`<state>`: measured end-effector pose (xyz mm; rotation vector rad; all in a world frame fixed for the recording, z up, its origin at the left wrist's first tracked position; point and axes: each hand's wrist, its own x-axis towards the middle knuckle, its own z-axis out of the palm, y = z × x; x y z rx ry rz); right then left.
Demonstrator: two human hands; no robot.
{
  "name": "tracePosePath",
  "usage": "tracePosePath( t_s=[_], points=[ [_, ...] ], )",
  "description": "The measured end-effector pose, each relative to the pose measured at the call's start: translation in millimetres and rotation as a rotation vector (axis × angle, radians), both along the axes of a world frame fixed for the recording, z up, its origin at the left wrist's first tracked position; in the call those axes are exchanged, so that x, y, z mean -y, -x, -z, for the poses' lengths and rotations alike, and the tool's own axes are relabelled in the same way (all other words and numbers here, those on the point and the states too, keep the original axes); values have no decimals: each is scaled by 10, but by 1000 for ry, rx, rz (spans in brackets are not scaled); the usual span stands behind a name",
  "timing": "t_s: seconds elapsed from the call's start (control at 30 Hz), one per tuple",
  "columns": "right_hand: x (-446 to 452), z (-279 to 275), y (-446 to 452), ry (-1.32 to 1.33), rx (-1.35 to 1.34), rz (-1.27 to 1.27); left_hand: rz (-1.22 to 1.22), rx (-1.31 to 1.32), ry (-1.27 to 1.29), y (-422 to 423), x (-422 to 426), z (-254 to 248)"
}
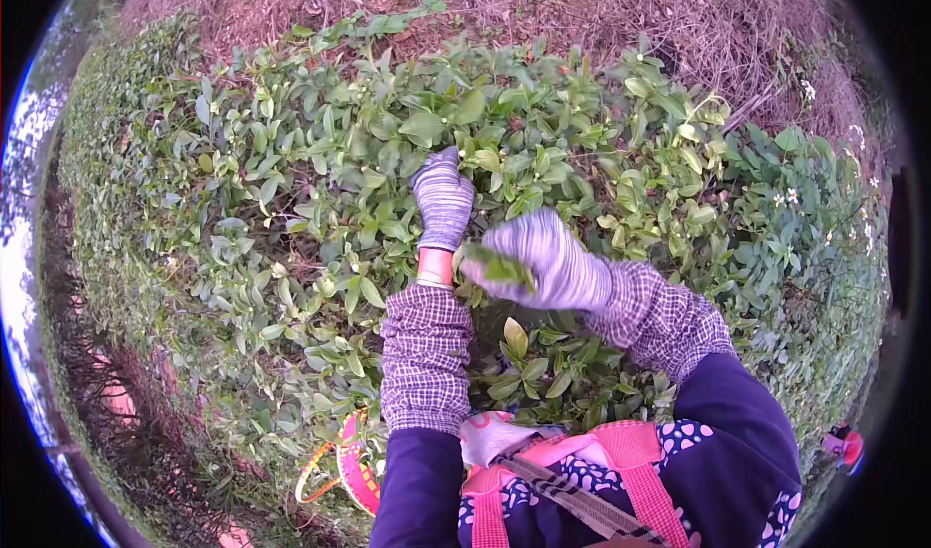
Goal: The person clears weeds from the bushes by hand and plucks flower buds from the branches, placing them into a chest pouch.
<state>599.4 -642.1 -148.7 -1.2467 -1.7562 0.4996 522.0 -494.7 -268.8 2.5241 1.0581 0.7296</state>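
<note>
Both my hands wear grey-and-white knit gloves and are over a dense row of tea bushes (320,179). My left hand (443,199) reaches into the foliage at the centre, its fingers drawn together among the leaves. Its fingertips are partly covered, so what they grip cannot be made out. To the right and nearer my body, my right hand (543,257) is smeared by motion. Its fingers are curled round a few picked tea leaves (502,269), which poke out on the left side. Large leaves (446,121) stand just above my left fingertips.
Dry brush and brown ground (543,10) lie beyond the bushes. White flowers (787,197) grow at the right. A pink-and-yellow strap or band (354,466) shows beside my left arm. A pink apron or bag edge (611,446) hangs at my front. A red-and-pink item (849,446) is at far right.
</note>
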Motion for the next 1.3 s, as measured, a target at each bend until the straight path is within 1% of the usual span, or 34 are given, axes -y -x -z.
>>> tracePosePath(
  t_s=[0.03, 0.07, 0.1, 0.17, 0.23, 0.3, 0.33, 0.4, 0.43, 0.5, 0.53, 0.6, 0.63, 0.7, 0.73, 0.77, 0.83, 0.87, 0.9, 0.93, 0.97, 1.0, 1.03, 1.07, 1.1, 1.13, 1.17, 1.2, 1.23, 1.27, 1.3],
  points=[
    [-151, 131, -49, -136, -122, 130, 18, 15, 8, -7, 8, 10],
    [-309, 198, -186, 11, -185, 248, 34, 25, 15, 10, 19, 6],
    [-485, 247, -342, 160, -248, 365, -3, -99, 83, 32, 83, -47],
    [-827, 354, -601, 147, -29, 547, 12, -56, 58, 42, 179, -84],
    [-1194, 471, -791, 20, 258, 624, 5, -57, 56, 53, 237, -109],
    [-1589, 607, -905, 121, 250, 508, -18, -95, 52, 77, 263, -122],
    [-1747, 561, -906, 115, 248, 498, 8, -78, 47, 90, 240, -41],
    [-2057, 461, -848, 433, 118, 376, 17, -73, 35, 102, 255, -36],
    [-2206, 444, -807, 410, 147, 348, 20, -74, 24, 101, 269, -39],
    [-2395, 371, -711, 624, -144, 233, 5, -157, 50, 91, 285, -48],
    [-2468, 412, -701, 621, -145, 223, 10, -143, 53, 90, 283, -31],
    [-2572, 518, -663, 739, -387, 42, 9, -132, 54, 109, 265, -4],
    [-2574, 498, -625, 739, -385, 37, 6, -128, 35, 113, 253, 1],
    [-2540, 476, -558, 720, -100, -71, 1, -118, 20, 115, 246, 11],
    [-2483, 414, -563, 736, -52, -82, 2, -127, 37, 108, 240, 11],
    [-2506, 492, -583, 738, -45, -83, 4, -136, 53, 100, 232, 12],
    [-2529, 669, -598, 214, 383, 108, 6, -135, 51, 91, 235, 29],
    [-2344, 371, -533, 516, 481, 178, 10, -124, 47, 92, 224, 47],
    [-2229, 349, -504, 458, 568, 251, 13, -114, 43, 89, 217, 63],
    [-2213, 528, -608, 311, 320, 225, 12, -110, 41, 77, 224, 55],
    [-2125, 502, -601, 163, 70, 193, 36, -96, 47, 80, 235, 44],
    [-2042, 462, -636, 46, -253, 243, 55, -82, 56, 101, 238, 46],
    [-1795, 93, -590, -61, -579, 296, 51, -88, 71, 131, 244, 45],
    [-1672, -115, -752, 23, -622, 149, 45, -54, 28, 121, 239, 33],
    [-1772, -161, -723, 41, -606, 223, 43, -18, -22, 101, 240, 22],
    [-1871, -209, -693, 62, -591, 296, 39, -20, 24, 96, 244, 60],
    [-1883, -175, -608, 165, -506, 172, 38, -18, 15, 82, 240, 18],
    [-2061, -25, -506, 272, -197, 134, 26, -46, 41, 76, 263, -13],
    [-2108, -80, -351, 443, 202, 105, 14, -75, 71, 77, 285, -34],
    [-2137, 9, -168, 265, 407, 132, 57, -164, 161, 83, 280, -43],
    [-2233, 58, 18, 347, 567, 133, 60, -167, 163, 85, 291, -8]
  ],
)
